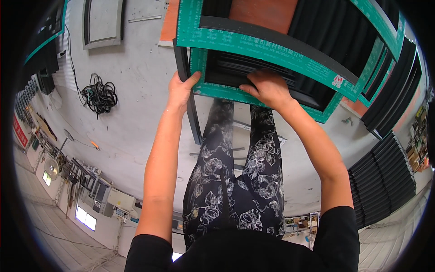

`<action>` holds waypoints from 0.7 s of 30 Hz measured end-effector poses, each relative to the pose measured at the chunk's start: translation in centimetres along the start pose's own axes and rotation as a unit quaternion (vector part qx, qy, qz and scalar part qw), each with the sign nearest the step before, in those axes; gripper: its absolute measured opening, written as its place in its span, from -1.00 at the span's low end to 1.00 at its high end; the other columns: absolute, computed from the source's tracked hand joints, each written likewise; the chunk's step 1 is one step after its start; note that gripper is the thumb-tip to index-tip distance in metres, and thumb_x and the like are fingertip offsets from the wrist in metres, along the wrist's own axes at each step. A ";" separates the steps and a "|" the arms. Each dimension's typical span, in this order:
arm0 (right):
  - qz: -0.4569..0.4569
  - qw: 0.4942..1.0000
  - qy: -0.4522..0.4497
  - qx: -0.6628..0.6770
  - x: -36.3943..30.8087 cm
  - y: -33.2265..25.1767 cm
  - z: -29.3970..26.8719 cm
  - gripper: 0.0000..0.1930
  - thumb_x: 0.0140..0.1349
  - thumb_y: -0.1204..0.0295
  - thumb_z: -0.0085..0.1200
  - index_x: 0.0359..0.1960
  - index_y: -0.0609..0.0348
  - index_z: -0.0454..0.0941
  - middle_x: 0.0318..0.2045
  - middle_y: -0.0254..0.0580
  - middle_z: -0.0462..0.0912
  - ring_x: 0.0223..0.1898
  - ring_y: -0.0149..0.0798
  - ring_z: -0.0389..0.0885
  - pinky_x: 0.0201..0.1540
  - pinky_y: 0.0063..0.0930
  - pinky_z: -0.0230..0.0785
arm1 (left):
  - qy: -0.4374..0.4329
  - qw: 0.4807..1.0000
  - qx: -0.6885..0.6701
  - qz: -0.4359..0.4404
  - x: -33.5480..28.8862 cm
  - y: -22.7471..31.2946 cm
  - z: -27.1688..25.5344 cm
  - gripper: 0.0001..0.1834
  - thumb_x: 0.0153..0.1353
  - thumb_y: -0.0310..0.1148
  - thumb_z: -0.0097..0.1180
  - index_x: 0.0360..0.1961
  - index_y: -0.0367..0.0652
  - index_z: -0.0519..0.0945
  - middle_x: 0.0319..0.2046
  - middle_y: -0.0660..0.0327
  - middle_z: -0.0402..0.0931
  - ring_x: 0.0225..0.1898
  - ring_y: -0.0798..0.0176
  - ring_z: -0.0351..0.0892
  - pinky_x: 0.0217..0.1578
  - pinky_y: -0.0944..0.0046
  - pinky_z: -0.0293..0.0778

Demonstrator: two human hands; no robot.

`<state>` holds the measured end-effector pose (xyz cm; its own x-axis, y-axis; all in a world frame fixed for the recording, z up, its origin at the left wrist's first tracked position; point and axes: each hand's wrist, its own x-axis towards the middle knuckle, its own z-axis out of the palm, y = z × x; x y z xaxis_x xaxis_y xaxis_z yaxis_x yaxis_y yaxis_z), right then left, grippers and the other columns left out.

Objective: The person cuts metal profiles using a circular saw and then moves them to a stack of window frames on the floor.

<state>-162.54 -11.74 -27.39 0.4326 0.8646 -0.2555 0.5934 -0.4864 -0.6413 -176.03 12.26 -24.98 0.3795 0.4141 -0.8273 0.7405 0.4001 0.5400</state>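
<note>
My left hand (182, 89) is closed on the left edge of a window-like frame faced with printed green film, its thumb pressed on the green corner. A long dark grey bar (194, 119) runs down beside that hand. My right hand (271, 89) is curled over the lower green rail (222, 92) of this frame, its fingertips partly hidden against the dark inside. Another green-faced frame (267, 47) overlaps it from above, with a dark grey inner edge. Black ribbed material (335, 34) shows through its opening.
A tangled black cable (97, 96) lies on the pale floor to the left, near a grey frame (103, 21). Stacked black ribbed pieces (383, 174) stand at right. Loose metal strips (240, 156) lie by my legs. A fan (51, 167) and machinery (118, 199) are at lower left.
</note>
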 end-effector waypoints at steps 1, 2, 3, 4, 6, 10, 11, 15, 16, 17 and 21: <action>0.003 1.000 0.001 0.001 -0.3 0.2 0.0 -0.56 0.22 0.02 0.13 -0.51 0.20 0.54 -0.46 -0.04 0.62 -0.32 0.05 0.60 -0.28 -0.11 0.47 | -0.002 1.000 0.002 0.000 0.0 -0.1 -0.1 -0.66 0.18 -0.32 0.34 -0.07 -0.19 0.54 -0.24 0.30 0.59 -0.25 0.39 0.52 -0.23 0.32 0.44; 0.016 1.000 -0.005 0.002 -0.6 0.4 0.1 -0.59 0.21 0.05 0.15 -0.48 0.20 0.55 -0.43 -0.04 0.62 -0.29 0.05 0.60 -0.26 -0.12 0.47 | -0.001 1.000 -0.003 -0.003 -0.1 -0.2 -0.3 -0.65 0.18 -0.32 0.34 -0.07 -0.20 0.54 -0.22 0.29 0.59 -0.23 0.39 0.52 -0.20 0.31 0.44; 0.028 1.000 -0.011 0.003 -0.8 0.6 0.0 -0.62 0.20 0.08 0.17 -0.45 0.20 0.56 -0.41 -0.04 0.62 -0.27 0.05 0.60 -0.24 -0.13 0.48 | 0.000 1.000 -0.009 -0.004 0.0 -0.2 -0.5 -0.64 0.18 -0.31 0.34 -0.06 -0.20 0.54 -0.21 0.29 0.60 -0.21 0.38 0.52 -0.16 0.30 0.44; 0.030 1.000 -0.009 0.003 -0.9 0.8 -0.1 -0.62 0.20 0.08 0.17 -0.45 0.20 0.56 -0.41 -0.04 0.62 -0.27 0.05 0.60 -0.24 -0.13 0.48 | 0.000 1.000 -0.006 -0.004 0.1 -0.3 -0.6 -0.62 0.17 -0.30 0.35 -0.04 -0.21 0.53 -0.18 0.27 0.60 -0.18 0.37 0.53 -0.14 0.30 0.44; 0.026 0.999 -0.034 0.005 -0.8 1.1 -0.1 -0.66 0.18 0.12 0.19 -0.44 0.19 0.56 -0.43 -0.06 0.61 -0.30 0.04 0.59 -0.22 -0.15 0.48 | 0.002 1.000 0.002 -0.011 0.3 -0.4 -0.5 -0.61 0.17 -0.30 0.35 -0.04 -0.21 0.53 -0.18 0.26 0.60 -0.18 0.36 0.53 -0.15 0.30 0.44; -0.022 0.998 -0.015 -0.063 -0.3 1.0 -0.8 -0.68 0.22 0.12 0.16 -0.39 0.16 0.55 -0.40 -0.08 0.60 -0.24 -0.01 0.58 -0.20 -0.17 0.46 | 0.002 1.000 0.013 -0.015 0.4 -0.4 -0.7 -0.61 0.18 -0.31 0.34 -0.02 -0.21 0.53 -0.19 0.25 0.60 -0.19 0.36 0.52 -0.16 0.29 0.44; -0.026 0.994 0.060 -0.090 -0.4 0.8 -1.3 -0.69 0.22 0.13 0.17 -0.42 0.15 0.53 -0.42 -0.11 0.59 -0.26 -0.04 0.58 -0.23 -0.20 0.47 | 0.003 1.000 0.014 -0.015 0.7 -0.4 -0.7 -0.61 0.18 -0.31 0.34 -0.02 -0.21 0.53 -0.19 0.25 0.60 -0.19 0.36 0.52 -0.16 0.29 0.44; 0.081 0.991 0.006 -0.107 -1.5 -2.9 -3.2 -0.70 0.23 0.17 0.17 -0.48 0.10 0.43 -0.49 -0.16 0.51 -0.36 -0.11 0.56 -0.35 -0.27 0.45 | -0.004 1.000 -0.001 -0.010 -0.1 0.2 -0.8 -0.64 0.20 -0.33 0.33 -0.04 -0.21 0.53 -0.23 0.27 0.60 -0.25 0.37 0.53 -0.21 0.30 0.44; 0.060 0.994 0.060 -0.070 -1.9 -3.9 -3.8 -0.69 0.24 0.18 0.17 -0.49 0.09 0.38 -0.53 -0.19 0.47 -0.43 -0.11 0.53 -0.42 -0.28 0.42 | 0.002 1.000 -0.002 -0.015 -0.1 0.3 -0.9 -0.65 0.20 -0.32 0.32 -0.05 -0.20 0.54 -0.24 0.28 0.60 -0.27 0.37 0.53 -0.23 0.30 0.44; 0.054 0.997 0.045 -0.022 -2.7 -4.8 -4.8 -0.68 0.24 0.13 0.15 -0.43 0.12 0.42 -0.51 -0.16 0.47 -0.45 -0.07 0.51 -0.40 -0.24 0.42 | 0.003 1.000 -0.003 -0.015 -0.1 0.2 -0.9 -0.65 0.20 -0.32 0.32 -0.05 -0.20 0.54 -0.24 0.28 0.60 -0.27 0.37 0.53 -0.23 0.30 0.44; 0.113 0.989 -0.050 0.088 -8.6 -6.4 -5.9 -0.32 0.07 -0.23 0.13 -0.07 0.17 0.53 -0.50 -0.09 0.48 -0.40 0.01 0.53 -0.35 -0.16 0.42 | 0.023 0.999 0.038 -0.007 -0.4 0.4 -0.3 -0.65 0.21 -0.27 0.32 -0.07 -0.22 0.54 -0.25 0.29 0.59 -0.27 0.39 0.50 -0.22 0.31 0.43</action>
<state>-166.08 -16.84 -16.80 0.4662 0.7491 -0.4707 0.3591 -0.6464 -0.6732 -176.10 12.48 -24.37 0.3448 0.4473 -0.8253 0.7861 0.3429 0.5143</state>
